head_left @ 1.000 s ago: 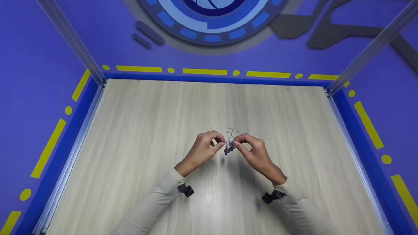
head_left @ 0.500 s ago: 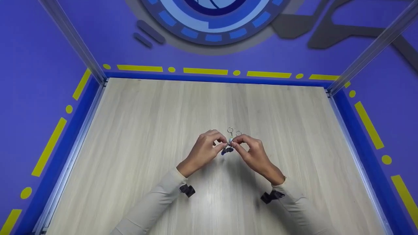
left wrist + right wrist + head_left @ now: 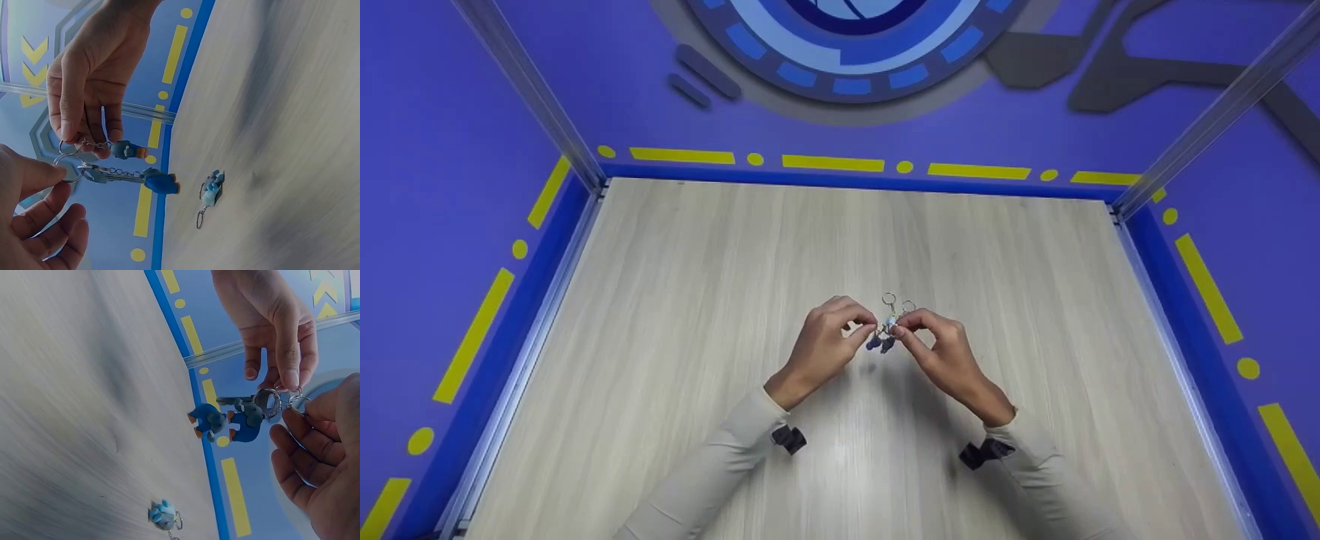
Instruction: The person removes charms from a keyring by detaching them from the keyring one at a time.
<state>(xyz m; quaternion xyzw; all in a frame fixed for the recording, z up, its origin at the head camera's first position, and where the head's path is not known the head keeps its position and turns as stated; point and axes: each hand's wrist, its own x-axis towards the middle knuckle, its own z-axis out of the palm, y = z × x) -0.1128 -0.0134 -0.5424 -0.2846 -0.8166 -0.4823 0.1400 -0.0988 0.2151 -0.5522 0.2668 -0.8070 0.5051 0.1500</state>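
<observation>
My left hand (image 3: 826,341) pinches a metal key ring (image 3: 70,169) between thumb and forefinger. Keys (image 3: 115,175) and a blue figurine charm (image 3: 161,181) hang from it. Opposite, my right hand (image 3: 949,352) pinches a smaller ring (image 3: 299,405), close against the key ring; a second blue figurine charm (image 3: 128,149) hangs there on a short chain. Whether the two rings are linked cannot be told. Below and behind the hands, a pale blue figurine keychain (image 3: 211,194) lies on the table with its own ring (image 3: 200,219).
The hands are above a light wood-grain table (image 3: 720,262). Blue walls with yellow marks (image 3: 832,163) enclose it at the back and sides, with metal posts (image 3: 562,135) at the corners. Small black cameras (image 3: 789,439) sit on both wrists.
Half a second ago the left fingertips drew in to the right ones; now they are slightly apart again. The hanging charms have swung and turned. The right hand stays nearly in place.
</observation>
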